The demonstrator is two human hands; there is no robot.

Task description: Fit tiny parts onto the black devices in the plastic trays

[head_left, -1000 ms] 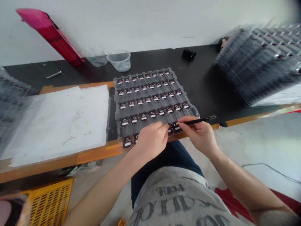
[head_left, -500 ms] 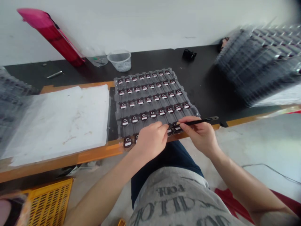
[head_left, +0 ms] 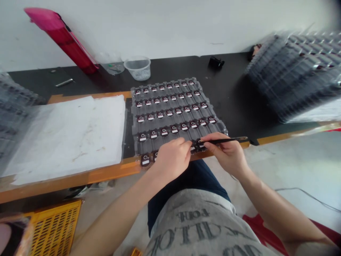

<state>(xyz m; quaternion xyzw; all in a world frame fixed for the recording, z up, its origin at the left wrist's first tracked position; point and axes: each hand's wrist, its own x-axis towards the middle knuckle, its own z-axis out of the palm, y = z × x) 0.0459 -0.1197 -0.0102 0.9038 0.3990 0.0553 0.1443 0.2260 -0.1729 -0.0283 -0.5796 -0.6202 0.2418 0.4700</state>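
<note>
Black tweezers [head_left: 226, 140] over tray [head_left: 173, 104], dark parts [head_left: 174, 128] in rows

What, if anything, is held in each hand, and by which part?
Right hand: a black tweezer-like tool, pinched toward its tip. Left hand: cannot tell.

red bundle [head_left: 65, 43] leaning against pale wall [head_left: 170, 26], yellow slatted crate [head_left: 54, 229]

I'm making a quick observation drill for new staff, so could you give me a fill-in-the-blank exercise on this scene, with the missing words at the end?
1. The tweezers in the person's right grip are mostly ____ in colour.
2. In the picture, the white sheets lie to the ____ of the plastic tray.
3. The slatted crate at the picture's lower left is coloured ____.

Missing words: black; left; yellow.
</note>
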